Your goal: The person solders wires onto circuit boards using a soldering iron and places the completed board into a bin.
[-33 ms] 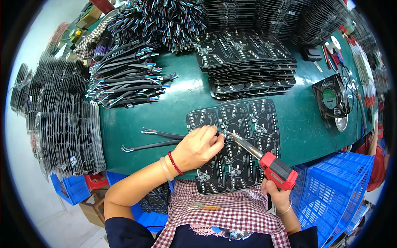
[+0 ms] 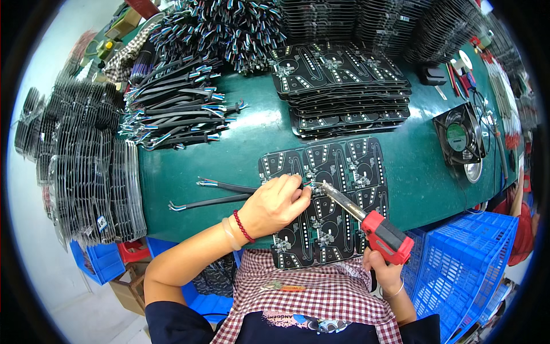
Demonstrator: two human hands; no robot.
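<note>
My left hand (image 2: 278, 203) is closed in a pinch on a black-sleeved cable (image 2: 235, 188). Its coloured wire ends meet a black circuit board panel (image 2: 344, 223) just beyond the fingertips. A second black cable (image 2: 209, 202) runs leftward from under the same hand, its bare-ended wires resting on the bench. My right hand (image 2: 382, 269) grips a red and black soldering gun (image 2: 387, 236) from below. The gun's metal tip points up-left and sits at the wire ends on the panel; whether it touches them is too small to tell.
Behind the panel stands a stack of similar boards (image 2: 344, 86). Bundles of black cables (image 2: 177, 109) lie at the back left. Racked panels (image 2: 91, 166) line the left side. A square fan (image 2: 460, 135) stands right, above a blue crate (image 2: 470, 258). The bench (image 2: 229, 157) is green.
The soldering gun has shifted very slightly to the right, its tip still near the wire ends. My left hand and the panel look unmoved.
</note>
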